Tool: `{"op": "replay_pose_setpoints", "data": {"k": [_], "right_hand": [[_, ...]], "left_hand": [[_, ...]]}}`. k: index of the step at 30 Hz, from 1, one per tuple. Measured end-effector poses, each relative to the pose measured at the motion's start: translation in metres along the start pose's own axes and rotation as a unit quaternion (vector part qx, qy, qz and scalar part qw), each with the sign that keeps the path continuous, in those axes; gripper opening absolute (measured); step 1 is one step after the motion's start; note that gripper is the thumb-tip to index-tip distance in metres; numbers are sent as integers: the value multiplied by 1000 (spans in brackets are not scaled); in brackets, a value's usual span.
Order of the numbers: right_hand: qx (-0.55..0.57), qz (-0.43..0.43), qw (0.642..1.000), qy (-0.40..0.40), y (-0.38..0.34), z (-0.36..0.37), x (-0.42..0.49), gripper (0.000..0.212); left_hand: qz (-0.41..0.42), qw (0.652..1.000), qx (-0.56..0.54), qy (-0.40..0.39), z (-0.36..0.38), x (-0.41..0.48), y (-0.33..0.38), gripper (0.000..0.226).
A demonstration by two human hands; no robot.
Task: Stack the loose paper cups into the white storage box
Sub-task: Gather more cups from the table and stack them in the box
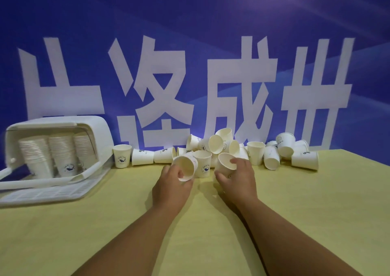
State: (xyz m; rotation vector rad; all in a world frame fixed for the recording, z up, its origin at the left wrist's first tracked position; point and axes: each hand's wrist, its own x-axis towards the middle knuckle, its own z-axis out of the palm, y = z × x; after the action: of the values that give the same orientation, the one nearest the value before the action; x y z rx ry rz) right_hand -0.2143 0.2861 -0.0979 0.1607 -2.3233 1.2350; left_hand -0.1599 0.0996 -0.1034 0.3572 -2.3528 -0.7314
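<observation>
Paper cups (223, 147) heaped loose along the back of the bench (295, 212), a few upright, most tipped on their sides, under a blue backdrop (211, 22) with large white characters. Well apart to the left, white storage box (63, 121) lying on its side, mouth toward the camera, with three nested stacks (63, 153) inside. Gridded white panel (52, 191), probably its lid, flat on the bench just in front.

Grips a first cup (185, 168) in the left hand (171, 183), fingers (187, 183) curled under the wall and thumb at the rim, mouth tilted toward the camera. Holds a second cup (226, 162) in the right hand (238, 174), fingers closed round it and one fingertip hooked over the rim. Both at the near edge of the heap, near each other but not touching.

Looks like the gathering step: singles picked out, about to be nested. Next move likely calls for lining the base of one cup with the mouth of the other and seating it gently, since thin paper walls crush easily. After that, either more picking or a carry leftward to slide the small stack onto one in the box. Far from finished, judging by the heap left.
</observation>
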Motion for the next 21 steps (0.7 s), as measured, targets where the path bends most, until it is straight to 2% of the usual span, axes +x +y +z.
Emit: {"op": "replay_pose_setpoints", "data": {"k": [4, 8, 10, 14, 17, 21], "right_hand": [[21, 5, 999, -32, -17, -2, -7, 61], [89, 20, 993, -73, -40, 5, -12, 84], [116, 21, 990, -83, -59, 15, -16, 91], [176, 17, 977, -121, -100, 47, -28, 82], [217, 23, 965, -143, -125, 79, -35, 78], [272, 25, 948, -162, -158, 118, -35, 81]], "left_hand": [[13, 1000, 1, 19, -24, 0, -4, 36], [27, 999, -31, 22, -61, 0, -16, 38], [4, 998, -65, 23, -80, -1, -24, 38], [-27, 992, -119, 28, -111, 6, -50, 48], [-7, 986, -156, 53, -131, 15, -73, 68], [4, 978, -184, 101, -158, 39, -101, 78]]}}
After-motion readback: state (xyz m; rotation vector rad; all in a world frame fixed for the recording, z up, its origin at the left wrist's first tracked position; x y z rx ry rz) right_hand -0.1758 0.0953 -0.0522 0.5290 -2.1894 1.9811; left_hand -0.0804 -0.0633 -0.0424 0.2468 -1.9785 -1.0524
